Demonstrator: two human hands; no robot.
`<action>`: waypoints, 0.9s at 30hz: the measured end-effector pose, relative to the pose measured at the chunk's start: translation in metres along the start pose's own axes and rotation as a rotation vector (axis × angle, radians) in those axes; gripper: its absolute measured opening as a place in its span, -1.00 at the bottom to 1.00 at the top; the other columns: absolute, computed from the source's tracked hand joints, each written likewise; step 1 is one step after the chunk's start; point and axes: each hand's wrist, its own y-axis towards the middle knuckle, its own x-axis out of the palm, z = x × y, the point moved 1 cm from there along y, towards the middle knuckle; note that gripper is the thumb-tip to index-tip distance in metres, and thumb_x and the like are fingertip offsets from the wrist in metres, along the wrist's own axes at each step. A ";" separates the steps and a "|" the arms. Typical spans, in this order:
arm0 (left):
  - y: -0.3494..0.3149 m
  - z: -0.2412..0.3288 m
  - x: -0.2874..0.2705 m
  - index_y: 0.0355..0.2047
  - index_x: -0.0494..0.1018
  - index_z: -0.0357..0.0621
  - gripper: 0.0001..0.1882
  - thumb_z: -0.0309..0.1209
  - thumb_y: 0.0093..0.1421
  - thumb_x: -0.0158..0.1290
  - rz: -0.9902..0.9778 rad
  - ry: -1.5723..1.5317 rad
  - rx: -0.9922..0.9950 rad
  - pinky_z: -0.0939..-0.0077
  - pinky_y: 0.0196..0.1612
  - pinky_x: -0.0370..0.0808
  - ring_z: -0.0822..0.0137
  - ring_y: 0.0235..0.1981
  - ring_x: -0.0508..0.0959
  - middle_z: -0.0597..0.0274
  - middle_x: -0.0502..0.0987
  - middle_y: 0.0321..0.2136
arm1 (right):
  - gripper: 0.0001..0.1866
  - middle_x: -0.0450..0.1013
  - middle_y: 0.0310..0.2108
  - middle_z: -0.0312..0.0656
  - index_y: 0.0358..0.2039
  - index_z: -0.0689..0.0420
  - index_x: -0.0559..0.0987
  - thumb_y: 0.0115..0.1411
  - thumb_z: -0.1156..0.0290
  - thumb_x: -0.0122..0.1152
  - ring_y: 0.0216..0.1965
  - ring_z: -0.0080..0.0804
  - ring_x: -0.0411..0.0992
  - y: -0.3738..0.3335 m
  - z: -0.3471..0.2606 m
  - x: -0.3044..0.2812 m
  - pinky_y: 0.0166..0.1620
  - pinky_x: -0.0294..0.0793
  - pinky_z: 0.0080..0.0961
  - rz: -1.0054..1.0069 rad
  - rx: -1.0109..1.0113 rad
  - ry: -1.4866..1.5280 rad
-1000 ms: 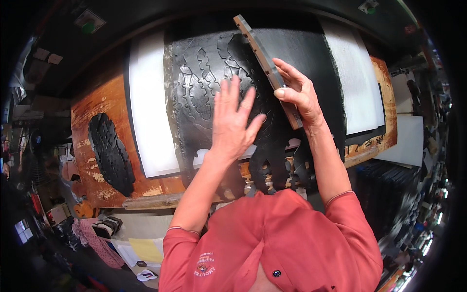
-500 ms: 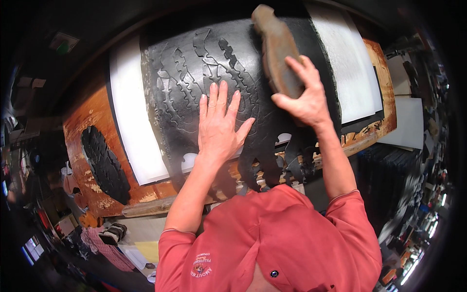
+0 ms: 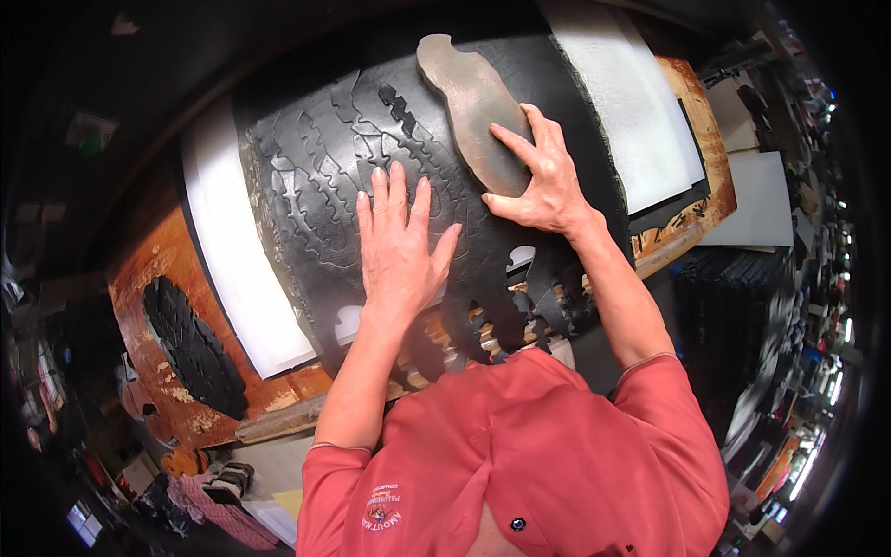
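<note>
A black rubber sheet lies curved over the table, with several sole-shaped outlines cut into it and ragged cut-outs along its near edge. My left hand rests flat on it, fingers stretched out, just below the cut outlines. To the right, my right hand grips a sole-shaped metal cutting die at its near end, thumb on the left edge and fingers over the top and right edge. The die lies on or just above the sheet beside the outlines; which, I cannot tell.
White sheets show on both sides of the rubber. A dark treaded sole piece lies on the worn wooden board at left. A dark stack stands at right, below a white panel.
My right hand has brought the cutting die left and nearer the cut outlines, and the die now sits flatter. My left hand stays flat on the sheet. The view has shifted slightly.
</note>
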 end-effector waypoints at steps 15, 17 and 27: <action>-0.107 0.049 -0.038 -0.32 0.67 -0.30 -0.93 -0.55 0.30 0.22 -0.058 -0.646 -0.262 0.35 -0.27 0.62 0.15 -0.42 0.71 0.05 0.69 -0.47 | -0.19 0.24 0.42 0.25 0.19 0.30 0.57 -0.02 0.15 0.65 0.40 0.20 0.28 -0.052 -0.013 -0.009 0.42 0.34 -0.02 0.203 0.189 0.198; -0.129 0.069 -0.020 -0.33 0.65 -0.21 -0.98 -0.54 0.24 0.27 0.000 -0.537 -0.120 0.19 -0.27 0.55 0.04 -0.41 0.63 0.09 0.62 -0.47 | -0.19 0.26 0.39 0.24 0.19 0.28 0.56 -0.04 0.16 0.64 0.41 0.21 0.28 -0.053 -0.009 -0.002 0.42 0.33 -0.02 0.269 0.161 0.247; -0.139 0.062 0.015 -0.26 0.56 -0.22 -0.87 -0.59 0.21 0.28 0.206 -0.210 0.130 0.17 -0.36 0.45 0.06 -0.50 0.50 0.11 0.51 -0.51 | -0.73 0.61 -0.12 -0.28 0.01 0.20 0.64 0.39 0.34 0.37 -0.10 -0.53 0.56 -0.050 0.051 -0.076 0.04 0.59 -0.52 0.502 0.347 0.676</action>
